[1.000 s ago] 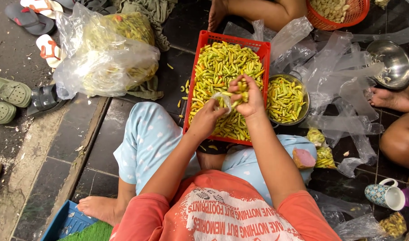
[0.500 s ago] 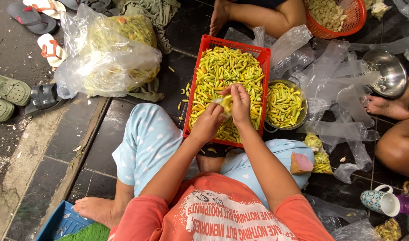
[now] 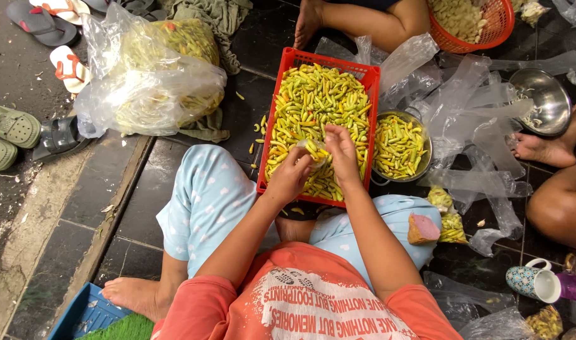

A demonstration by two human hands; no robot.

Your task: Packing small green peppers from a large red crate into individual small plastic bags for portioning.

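A red plastic crate (image 3: 281,107) full of yellow-green chili peppers (image 3: 319,101) lies on the dark tiled floor in front of my knees. My left hand (image 3: 292,175) and my right hand (image 3: 340,150) meet over the crate's near half. Together they grip a small clear plastic bag (image 3: 314,150) with a few peppers inside. A round metal bowl (image 3: 420,165) holding more peppers sits against the crate's right side.
A big clear bag of peppers (image 3: 149,82) lies at the left, sandals (image 3: 42,19) beyond it. Loose clear bags (image 3: 476,119) spread at the right, with a steel bowl (image 3: 546,101), an orange basket (image 3: 495,31), a mug (image 3: 533,281). Other people's legs (image 3: 561,201) sit close.
Both hands have stayed over the crate, shifting slightly while working the small bag. The view has drifted a little.
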